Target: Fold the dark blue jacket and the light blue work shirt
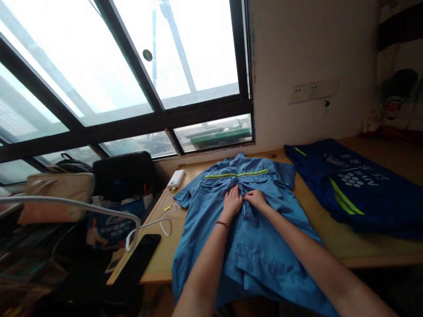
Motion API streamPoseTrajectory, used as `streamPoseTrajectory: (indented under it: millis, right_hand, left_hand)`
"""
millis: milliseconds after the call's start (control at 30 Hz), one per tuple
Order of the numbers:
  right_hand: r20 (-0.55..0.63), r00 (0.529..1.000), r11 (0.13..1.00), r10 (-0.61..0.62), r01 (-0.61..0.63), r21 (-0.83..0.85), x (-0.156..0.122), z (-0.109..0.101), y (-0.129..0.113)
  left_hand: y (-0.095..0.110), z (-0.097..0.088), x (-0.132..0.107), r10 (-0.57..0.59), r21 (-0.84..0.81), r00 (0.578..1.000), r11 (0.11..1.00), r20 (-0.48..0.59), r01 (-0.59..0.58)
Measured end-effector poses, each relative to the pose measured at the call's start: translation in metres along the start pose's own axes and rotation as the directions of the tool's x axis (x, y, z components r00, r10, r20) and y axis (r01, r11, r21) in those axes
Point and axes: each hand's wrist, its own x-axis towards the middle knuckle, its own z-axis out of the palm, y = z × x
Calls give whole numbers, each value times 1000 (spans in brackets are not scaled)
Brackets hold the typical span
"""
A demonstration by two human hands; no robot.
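Observation:
A blue short-sleeved work shirt (211, 220) with a yellow reflective stripe across the chest is spread front side up, collar away from me, its lower part hanging over the table's near edge. My left hand (233, 200) is closed on the shirt at the front placket, with its back towards me and its thumb mostly hidden. Just to its right, my right hand (255, 199) pinches the placket between thumb and fingers. Cloth bunches up around both hands. Whatever lies between the fingertips is too small to make out.
On the wooden table (153, 264), a dark blue garment (363, 189) lies at right. A white power bank (176, 178), a white cable (171, 222) and a black phone (140, 255) lie at left. A black chair (125, 171) and bags stand beyond the left edge, below the window.

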Motion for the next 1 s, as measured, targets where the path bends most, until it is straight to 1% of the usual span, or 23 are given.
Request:
streamPoseTrajectory:
  millis: [67, 167, 267, 333, 400, 433, 533, 667, 733, 800, 867, 900, 933, 1000]
  right_hand:
    - [-11, 1000, 1000, -8, 8, 9, -1, 5, -2]
    - [-42, 999, 999, -34, 36, 41, -10, 14, -2]
    - [-43, 997, 991, -65, 70, 118, -15, 18, 0]
    - [-31, 998, 981, -52, 57, 187, -12, 17, 3]
    - [-29, 999, 971, -20, 27, 239, -7, 16, 4]
    - [-33, 999, 966, -6, 14, 258, -5, 16, 5]
    - [-23, 1000, 959, 18, -11, 282, -2, 16, 4]
    - [34, 998, 953, 55, -63, 297, -8, 16, -2]
    - [63, 996, 952, 64, -80, 296, -11, 15, -6]
    - [80, 995, 953, 62, -83, 291, -14, 14, -10]
    - [90, 994, 956, 55, -79, 282, -17, 12, -13]
    - [92, 994, 958, 50, -74, 277, -18, 12, -14]
    - [94, 995, 959, 46, -70, 274, -20, 11, -15]
    - [96, 995, 963, 28, -53, 266, -22, 11, -16]
  left_hand:
    - [-3, 2, 7, 11, -52, 1000, 999, -21, -12]
    - [-7, 1, 11, 25, -128, 998, 991, -49, -31]
    - [-9, -5, 8, 4, -192, 993, 981, -118, -27]
    - [-9, -10, 2, -23, -207, 983, 978, -183, -15]
    - [-7, -15, -4, -19, -205, 979, 978, -204, -23]
    - [-7, -17, -8, -1, -212, 983, 977, -185, -38]
    - [-9, -20, -16, 73, -287, 994, 953, -83, -94]
    - [-16, -25, -17, 149, -382, 989, 915, 17, -131]
    - [-17, -28, -15, 129, -411, 990, 907, 61, -93]
    - [-17, -29, -14, 70, -446, 994, 895, 79, -28]
    - [-16, -29, -15, -7, -528, 994, 847, 107, 63]
    - [-15, -30, -16, -49, -594, 988, 795, 143, 125]
    - [-14, -30, -16, -89, -666, 977, 719, 193, 197]
    - [-13, -30, -18, -142, -781, 941, 526, 309, 336]
